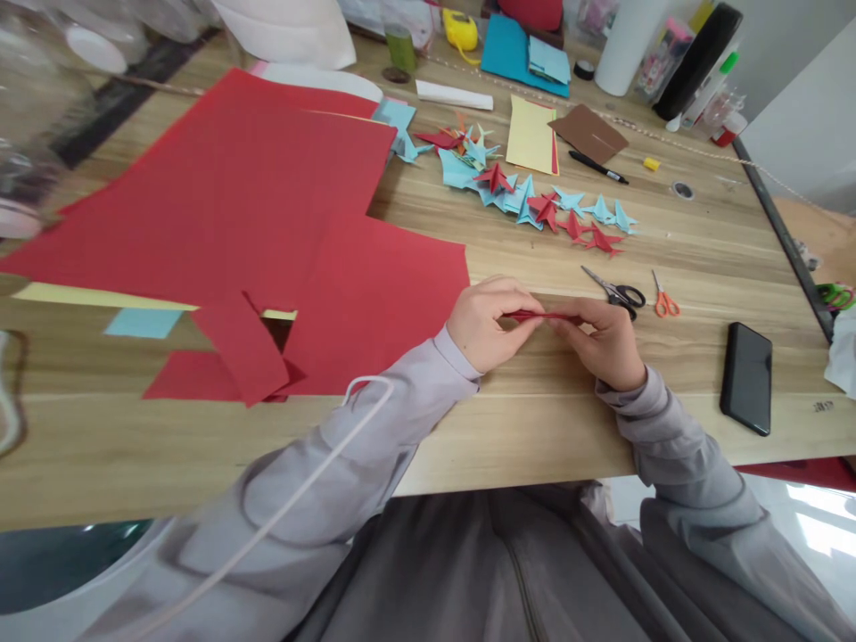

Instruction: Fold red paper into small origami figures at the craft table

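A small folded piece of red paper [525, 314] stretches between my two hands, seen nearly edge-on just above the table. My left hand [491, 323] pinches its left part between thumb and fingers. At the other end, my right hand [602, 339] grips it the same way, and the fingers hide most of its shape. Large red paper sheets [267, 196] lie to the left, partly under my left wrist. Behind my right hand are black-handled scissors [619, 290] and small orange scissors [664, 299]. Folded red and blue paper cranes [545, 209] stand in a cluster farther back.
A black phone [747, 379] lies at the right near the table edge. Red paper strips [244, 352] and a light blue piece [143, 323] lie at the left. Toward the back are a black pen [598, 167], yellow paper [530, 134], a yellow tape measure [460, 31] and a white bottle [629, 49].
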### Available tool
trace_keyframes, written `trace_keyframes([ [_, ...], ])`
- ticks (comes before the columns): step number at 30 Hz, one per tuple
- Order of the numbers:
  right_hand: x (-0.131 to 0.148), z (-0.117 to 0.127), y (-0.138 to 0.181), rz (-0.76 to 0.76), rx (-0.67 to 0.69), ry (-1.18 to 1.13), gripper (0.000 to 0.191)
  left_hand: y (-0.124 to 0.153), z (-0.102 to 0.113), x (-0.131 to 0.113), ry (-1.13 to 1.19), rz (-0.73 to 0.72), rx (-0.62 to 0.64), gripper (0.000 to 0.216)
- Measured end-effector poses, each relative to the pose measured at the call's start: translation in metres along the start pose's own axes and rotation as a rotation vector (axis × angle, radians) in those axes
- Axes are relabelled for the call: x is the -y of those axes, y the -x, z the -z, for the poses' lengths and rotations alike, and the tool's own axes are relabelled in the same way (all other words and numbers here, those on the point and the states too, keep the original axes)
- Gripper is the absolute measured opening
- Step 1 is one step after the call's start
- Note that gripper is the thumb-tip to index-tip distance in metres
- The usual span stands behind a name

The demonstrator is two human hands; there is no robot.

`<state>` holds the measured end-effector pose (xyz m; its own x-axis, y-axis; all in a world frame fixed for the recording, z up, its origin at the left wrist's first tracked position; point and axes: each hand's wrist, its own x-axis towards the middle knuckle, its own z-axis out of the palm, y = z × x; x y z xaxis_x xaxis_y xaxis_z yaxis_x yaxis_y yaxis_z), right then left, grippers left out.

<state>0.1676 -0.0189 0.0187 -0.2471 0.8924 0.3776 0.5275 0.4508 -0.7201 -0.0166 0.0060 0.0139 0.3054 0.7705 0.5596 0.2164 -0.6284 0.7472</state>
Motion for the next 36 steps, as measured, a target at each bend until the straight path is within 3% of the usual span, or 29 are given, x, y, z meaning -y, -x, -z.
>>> trace_keyframes([
  [13, -0.0003, -0.0018, 0.0013, 0.111, -0.03, 0.078, 0.016, 0.0014, -0.002, 0.0042, -0.104, -0.097, 0.098, 0.012],
  [21, 0.0006, -0.0029, 0.0016, 0.092, -0.038, 0.098, 0.013, 0.002, -0.0026, 0.0057, -0.126, -0.127, 0.097, 0.012],
  [28, 0.0028, 0.0001, -0.001, -0.044, 0.001, 0.015, 0.016, -0.0021, 0.0028, 0.0021, -0.247, -0.164, 0.094, 0.018],
  [36, 0.0039, 0.0021, -0.003, -0.005, 0.047, -0.017, 0.015, -0.0028, 0.005, 0.0029, -0.338, -0.282, 0.102, 0.023],
])
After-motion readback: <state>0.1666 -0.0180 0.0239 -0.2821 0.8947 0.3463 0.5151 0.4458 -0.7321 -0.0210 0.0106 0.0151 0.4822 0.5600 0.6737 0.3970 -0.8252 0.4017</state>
